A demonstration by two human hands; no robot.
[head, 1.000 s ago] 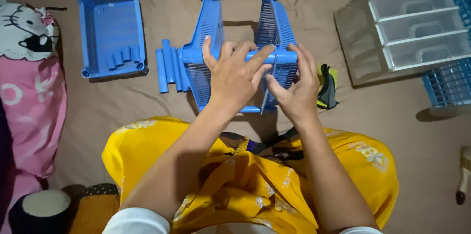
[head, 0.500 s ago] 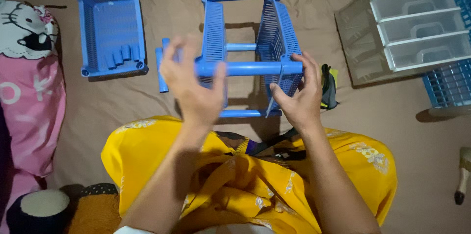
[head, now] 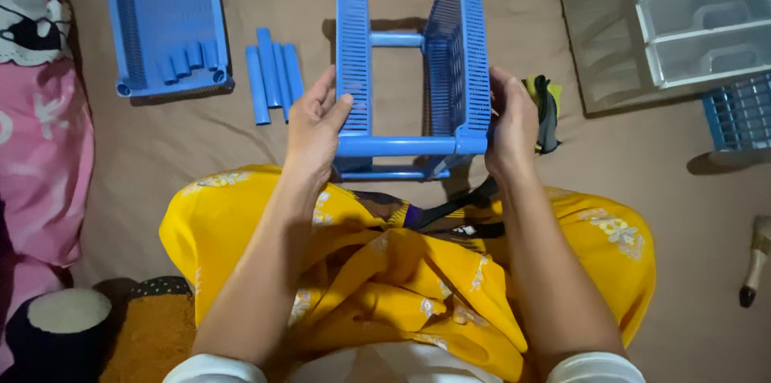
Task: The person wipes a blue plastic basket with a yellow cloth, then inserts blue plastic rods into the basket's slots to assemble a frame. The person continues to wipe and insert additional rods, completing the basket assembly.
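The blue rack (head: 405, 70) is being steadied on the floor (head: 642, 158) before the lap, gripped at both sides to keep its frame square: left hand (head: 316, 128) grasping one panel, right hand (head: 511, 122) the other. Spare tubes (head: 273, 82) are lying alongside.

Warm, moderate indoor light is falling from above and slightly to the right. The blue rack (head: 409, 70) is casting soft shadows toward the left on the brown sheet (head: 241, 134). Frame corners are darkening slightly. Focus is holding sharp at centre; no glare is appearing, and edges are bowing mildly.
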